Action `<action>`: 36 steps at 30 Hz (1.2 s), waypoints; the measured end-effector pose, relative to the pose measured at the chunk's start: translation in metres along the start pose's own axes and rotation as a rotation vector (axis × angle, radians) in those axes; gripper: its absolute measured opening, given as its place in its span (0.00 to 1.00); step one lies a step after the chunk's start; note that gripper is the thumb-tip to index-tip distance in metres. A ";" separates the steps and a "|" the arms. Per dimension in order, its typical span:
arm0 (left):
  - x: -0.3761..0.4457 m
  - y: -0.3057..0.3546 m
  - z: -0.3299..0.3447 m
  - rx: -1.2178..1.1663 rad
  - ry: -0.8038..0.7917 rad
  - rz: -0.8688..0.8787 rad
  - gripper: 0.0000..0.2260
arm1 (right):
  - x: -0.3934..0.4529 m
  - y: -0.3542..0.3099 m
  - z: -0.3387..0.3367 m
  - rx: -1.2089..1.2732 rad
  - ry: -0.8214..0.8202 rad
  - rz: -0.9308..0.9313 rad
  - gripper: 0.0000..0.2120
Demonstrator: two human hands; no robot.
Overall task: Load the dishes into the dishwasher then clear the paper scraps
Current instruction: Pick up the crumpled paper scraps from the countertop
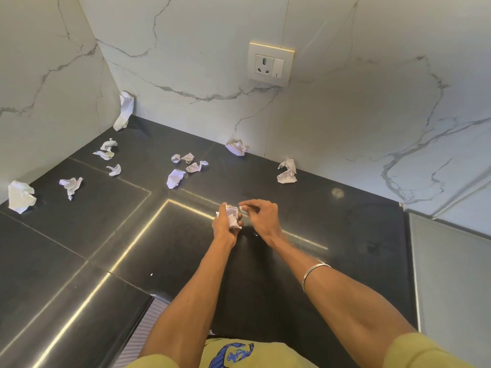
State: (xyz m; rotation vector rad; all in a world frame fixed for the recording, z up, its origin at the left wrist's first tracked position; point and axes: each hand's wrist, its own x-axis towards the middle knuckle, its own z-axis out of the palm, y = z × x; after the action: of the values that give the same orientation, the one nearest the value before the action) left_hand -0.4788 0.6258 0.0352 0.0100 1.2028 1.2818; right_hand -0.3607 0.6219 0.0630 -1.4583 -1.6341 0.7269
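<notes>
Gathering scraps | left hand point(225, 224) grips paper wad point(232, 217) as collecting store | right hand point(261, 213) fingertips pinch at it, adding | more scraps point(175, 177) lie on counter point(345, 235)

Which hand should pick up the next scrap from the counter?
Right. The left hand already holds a wad of scraps; the right hand looks free at that wad, with two scraps on its side.
</notes>
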 end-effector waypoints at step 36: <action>0.028 0.005 0.089 0.002 -0.074 -0.283 0.11 | 0.044 0.055 -0.068 -0.315 -0.040 0.248 0.21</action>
State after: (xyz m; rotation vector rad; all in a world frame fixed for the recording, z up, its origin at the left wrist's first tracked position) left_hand -0.4278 0.7001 0.0586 -0.1071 1.0985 1.0243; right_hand -0.2741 0.6680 0.0593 -1.9076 -1.6710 0.6571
